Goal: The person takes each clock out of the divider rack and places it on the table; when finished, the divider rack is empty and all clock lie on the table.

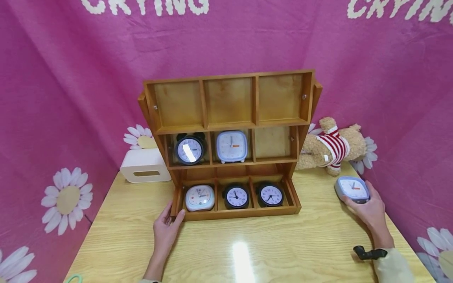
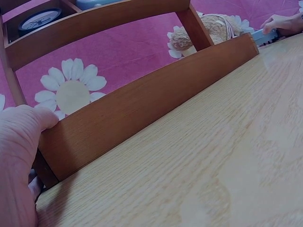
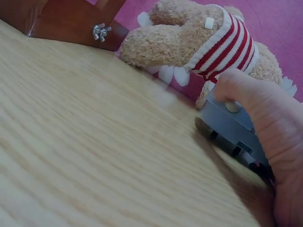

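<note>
A wooden display rack (image 1: 247, 213) with three tiers of compartments stands on the table. My left hand (image 1: 167, 228) holds its front left corner, the thumb (image 2: 45, 117) lying on the front board and the fingers round the side. At the right, my right hand (image 1: 371, 208) grips a blue square alarm clock (image 1: 352, 188), its white face tilted upward. The right wrist view shows that clock's grey-blue side (image 3: 227, 125) close over the table. In the middle tier are a black twin-bell alarm clock (image 1: 190, 150) and another blue square alarm clock (image 1: 231, 146).
The bottom tier holds a light blue clock (image 1: 199, 197) and two black round clocks, one in the middle (image 1: 236, 196) and one at right (image 1: 270, 195). A teddy bear (image 1: 334, 147) lies behind the right hand. A white tissue box (image 1: 145, 166) stands left of the rack.
</note>
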Demonstrator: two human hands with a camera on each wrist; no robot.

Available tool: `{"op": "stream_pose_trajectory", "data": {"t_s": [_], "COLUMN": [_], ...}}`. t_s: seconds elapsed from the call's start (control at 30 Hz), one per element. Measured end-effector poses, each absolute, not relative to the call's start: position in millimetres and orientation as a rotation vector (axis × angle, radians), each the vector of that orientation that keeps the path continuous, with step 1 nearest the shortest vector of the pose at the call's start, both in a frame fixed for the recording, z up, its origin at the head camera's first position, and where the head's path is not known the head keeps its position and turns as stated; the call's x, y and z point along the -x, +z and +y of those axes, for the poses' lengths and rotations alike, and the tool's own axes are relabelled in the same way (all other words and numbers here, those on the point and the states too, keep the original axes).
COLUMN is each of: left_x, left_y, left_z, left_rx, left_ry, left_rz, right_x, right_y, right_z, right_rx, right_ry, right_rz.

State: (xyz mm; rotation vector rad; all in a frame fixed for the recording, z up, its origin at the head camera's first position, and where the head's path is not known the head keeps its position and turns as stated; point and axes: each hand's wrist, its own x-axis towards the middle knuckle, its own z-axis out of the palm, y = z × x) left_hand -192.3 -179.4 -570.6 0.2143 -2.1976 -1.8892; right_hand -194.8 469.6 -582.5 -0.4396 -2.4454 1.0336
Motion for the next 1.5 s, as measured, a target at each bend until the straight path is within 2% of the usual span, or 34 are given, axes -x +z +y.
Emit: {"op": "stream_pose_trajectory", "data": {"t_s": [0.53,0.9,1.13,1.3,1.5], "left_x": [194.0,192.5,190.5,192.8,194.5], "left_y": [-568.9,-567.0,-567.4,-570.5,-571.3], "left_z": [-182.5,-182.5,-183.4,-180.4,-179.0], "left_rx": [-0.243,-0.249,-0.256,-0.246,-0.236], "left_ry": [-1.882,-1.904,-1.909,-1.893,-1.894], "left_rz": [-2.190,-2.172,-2.167,-2.170,-2.170], "right_x": [195.6,201.0,195.4,194.2,199.1], "right_y": [-577.6,-584.8,-536.9,-493.9,-474.4], "right_z": [457.0,447.3,405.9,368.3,331.4], "right_rx": [0.483,0.169,0.108,-0.054,-0.270], "right_ry": [1.112,0.938,1.038,1.237,1.411], "right_rz": [-2.363,-1.896,-1.724,-1.608,-1.597]}}
